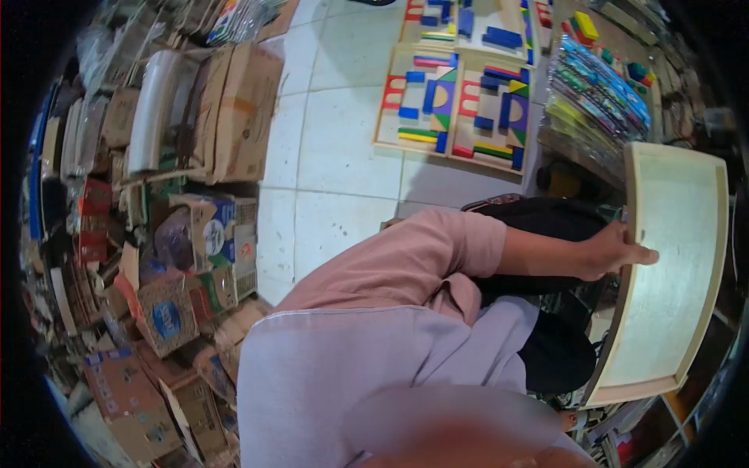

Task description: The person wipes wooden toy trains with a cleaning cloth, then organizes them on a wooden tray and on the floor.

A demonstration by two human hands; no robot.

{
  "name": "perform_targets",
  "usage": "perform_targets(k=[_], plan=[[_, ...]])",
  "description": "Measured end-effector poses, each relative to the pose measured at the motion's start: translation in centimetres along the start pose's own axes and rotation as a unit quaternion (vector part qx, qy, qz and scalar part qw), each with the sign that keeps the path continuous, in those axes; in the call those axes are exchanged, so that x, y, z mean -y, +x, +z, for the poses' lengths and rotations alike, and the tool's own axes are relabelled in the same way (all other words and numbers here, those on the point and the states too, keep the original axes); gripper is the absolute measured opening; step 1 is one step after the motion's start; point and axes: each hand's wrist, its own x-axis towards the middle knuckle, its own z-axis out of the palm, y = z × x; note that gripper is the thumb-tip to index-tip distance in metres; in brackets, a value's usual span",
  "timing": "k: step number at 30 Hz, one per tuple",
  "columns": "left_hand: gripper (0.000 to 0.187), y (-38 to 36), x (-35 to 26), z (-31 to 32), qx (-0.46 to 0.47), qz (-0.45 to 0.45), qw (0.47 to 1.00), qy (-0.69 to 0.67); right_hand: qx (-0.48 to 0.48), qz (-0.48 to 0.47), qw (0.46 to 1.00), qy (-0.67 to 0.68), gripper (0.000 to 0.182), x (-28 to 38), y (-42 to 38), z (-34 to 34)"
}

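block trays point(456, 109) on floor tiles point(343, 156) | cardboard boxes point(234, 109) piled left | packets point(597, 97) top right

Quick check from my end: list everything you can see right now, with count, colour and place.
wooden tray: one, pale wood, empty, held upright at right
block sets: several trays of red, blue, yellow and green blocks, on the white tiled floor at top
packaged items: one stack, multicoloured, top right
cardboard boxes: many, brown and printed, piled along the left
dark bag: one, black, under the forearm
hand: one, gripping the wooden tray's left edge; which hand it is cannot be told
sleeve: one, pink, centre
other hand: not in view
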Motion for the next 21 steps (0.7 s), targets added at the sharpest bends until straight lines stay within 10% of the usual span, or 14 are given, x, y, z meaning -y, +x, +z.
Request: perform_targets(k=[7, 10, 16, 21], plan=[[0.062, 0.3, -1.4, -0.2, 0.02, 0.015, 0.998, -0.056, -0.225, -0.125, 0.941, 0.222, 0.057, 3.0, -3.9, -15.2], [0.045, 0.5, -0.9, -0.9, -0.024, -0.008, 0.999, -0.045, -0.366, -0.063, 0.822, 0.431, 0.039, 7.1, -4.8, -18.6], [0.032, 0.4, -0.3, -3.8, -0.078, -0.035, 0.991, -0.098, 0.144, -0.231, 0.846, 0.458, 0.039, 15.5, -6.0, -22.9], [0.052, -0.2, -3.2, -3.6, -0.051, 0.016, 0.998, -0.023, 0.125, -0.334, 0.868, 0.346, 0.057, 18.5, -2.3, -15.3]])
